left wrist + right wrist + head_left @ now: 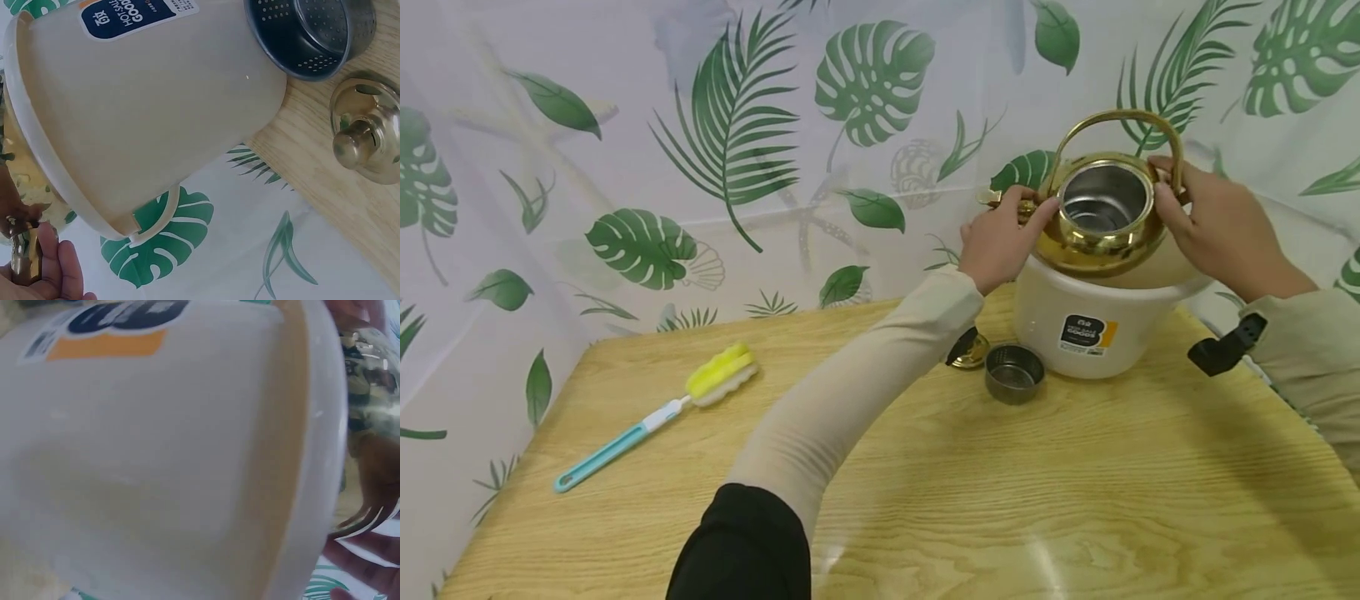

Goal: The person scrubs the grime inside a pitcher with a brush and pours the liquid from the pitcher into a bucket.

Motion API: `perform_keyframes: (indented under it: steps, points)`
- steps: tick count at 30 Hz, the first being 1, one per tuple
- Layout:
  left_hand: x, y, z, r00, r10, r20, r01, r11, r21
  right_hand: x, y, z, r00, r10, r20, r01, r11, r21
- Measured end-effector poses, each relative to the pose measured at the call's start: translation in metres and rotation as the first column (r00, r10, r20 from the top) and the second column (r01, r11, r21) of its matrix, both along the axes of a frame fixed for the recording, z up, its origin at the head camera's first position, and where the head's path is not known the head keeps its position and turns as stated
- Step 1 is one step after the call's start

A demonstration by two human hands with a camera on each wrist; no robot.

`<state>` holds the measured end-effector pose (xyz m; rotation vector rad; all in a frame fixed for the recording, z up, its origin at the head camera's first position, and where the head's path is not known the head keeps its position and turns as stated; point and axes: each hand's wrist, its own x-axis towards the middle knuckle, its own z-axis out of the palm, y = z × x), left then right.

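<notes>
A shiny gold teapot [1093,250] with an arched handle and no lid on it is held over a white bucket [1105,329]. Its round opening faces toward me and shows a silvery inside. My left hand [1000,242] grips the teapot by its spout, and the left wrist view shows fingers [51,256] curled round that spout. On the other side my right hand [1225,221] holds the teapot at its shoulder near the handle's base. In the right wrist view, the bucket's wall hides most of that hand.
A dark perforated strainer cup [1014,375] stands on the table [1000,517] against the bucket's front. Beside it lies a gold lid [365,134] with a knob. At the left rests a yellow-and-white sponge brush [722,375] with a blue handle. Behind hangs a leaf-patterned cloth [760,275].
</notes>
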<state>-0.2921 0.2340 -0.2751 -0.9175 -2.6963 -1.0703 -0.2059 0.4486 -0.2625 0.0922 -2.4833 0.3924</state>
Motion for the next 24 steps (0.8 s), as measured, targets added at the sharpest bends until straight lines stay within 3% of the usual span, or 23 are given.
perform_keyframes:
  steps: [5, 8, 15, 20, 24]
  points:
    - [-0.001, -0.004, 0.005, 1.0, 0.031, 0.002, -0.031, 0.999, -0.017, -0.005, -0.005, 0.01, 0.998, -0.041, 0.047, 0.041, 0.999, 0.002]
    - [-0.002, -0.009, 0.009, 0.999, 0.047, 0.0, -0.047, 0.999, -0.018, -0.008, -0.01, 0.015, 0.999, -0.038, 0.033, 0.038, 0.999, -0.006]
    - [-0.001, -0.031, 0.025, 0.987, 0.101, -0.125, -0.109, 0.993, -0.055, -0.013, -0.031, 0.028, 0.998, -0.052, -0.029, 0.051, 0.998, -0.045]
    - [0.01, -0.059, 0.038, 0.97, 0.126, -0.206, -0.151, 0.982, -0.111, -0.004, -0.057, 0.036, 0.999, -0.033, -0.04, 0.032, 0.999, -0.028]
    - [0.025, -0.087, 0.04, 0.948, 0.154, -0.277, -0.198, 0.97, -0.141, 0.005, -0.08, 0.035, 0.999, 0.009, -0.044, -0.01, 1.0, -0.026]
